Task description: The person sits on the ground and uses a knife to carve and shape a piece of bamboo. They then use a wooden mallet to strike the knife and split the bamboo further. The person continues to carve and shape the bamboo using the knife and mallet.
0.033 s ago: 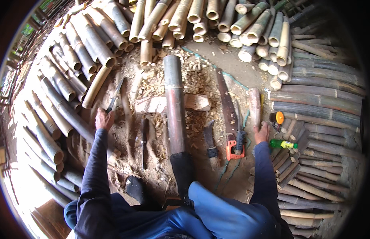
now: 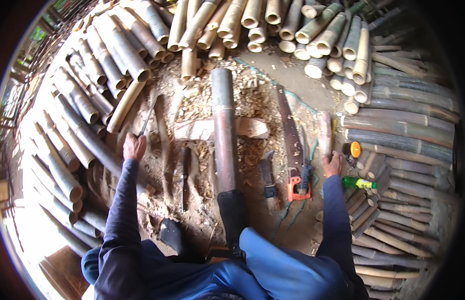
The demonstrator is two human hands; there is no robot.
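Note:
My left hand is closed around the handle of a long knife, whose narrow blade points away from me. On the right, my right hand grips the near end of a short round wooden club. Between the hands a thick bamboo pole lies lengthwise over a pale wooden block. My black-covered foot rests against its near end. Left of the pole lies another knife. To its right are a billhook, an orange-handled saw and a curved blade with a wrapped handle.
Cut bamboo poles are piled left, at the back and along the right. Wood chips cover the ground. A green bottle and an orange-lidded container stand or lie beside my right hand. A teal cord trails nearby.
The whole scene sits slightly further right in the picture. The knife in my left hand has turned, so its blade looks thinner. Both hands keep their holds.

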